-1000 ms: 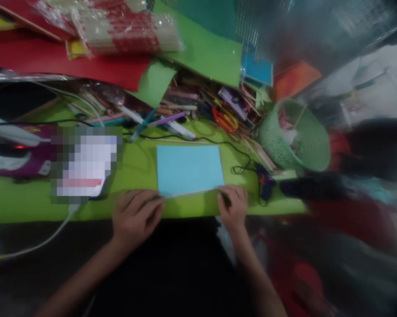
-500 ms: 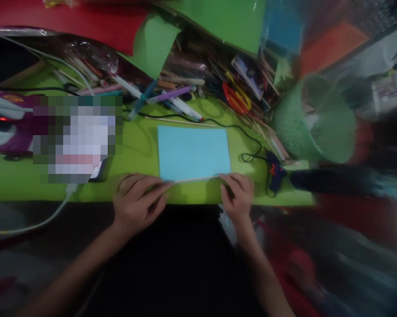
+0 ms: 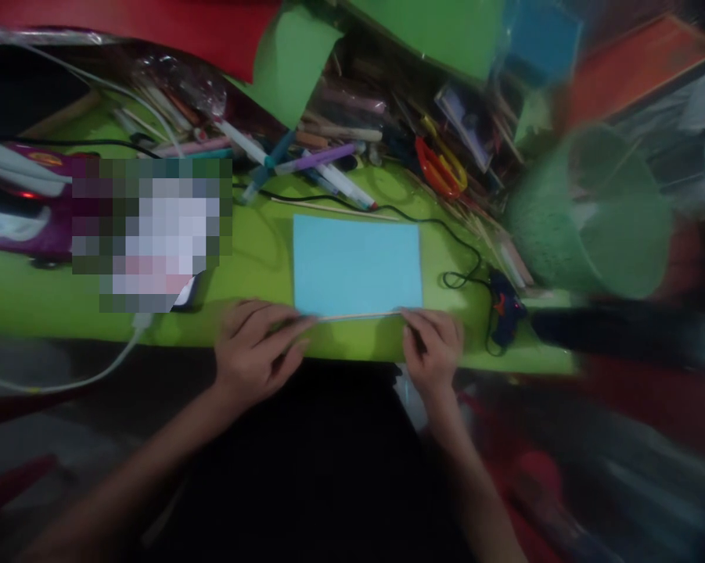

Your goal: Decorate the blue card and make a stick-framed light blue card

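A light-blue sheet of paper (image 3: 357, 266) lies flat in front of me. Along its near edge runs a thin wooden stick (image 3: 361, 316). My left hand (image 3: 258, 344) has its fingertips on the stick's left end, at the paper's lower left corner. At the other end, near the lower right corner, my right hand (image 3: 435, 344) grips the stick between fingers and thumb. Both stick ends are covered by the fingers. A second thin stick (image 3: 334, 209) rests just beyond the paper's far edge.
On the green table (image 3: 258, 266), a glue gun (image 3: 505, 309) lies at the right, below a green basket (image 3: 587, 211). Markers (image 3: 322, 159), scissors (image 3: 440, 168) and many sticks crowd the back. A blurred-out phone (image 3: 176, 234) with a cable is at the left.
The whole view has shifted, so the table items appear slightly further right. Both hands keep their places on the stick at the paper's near edge.
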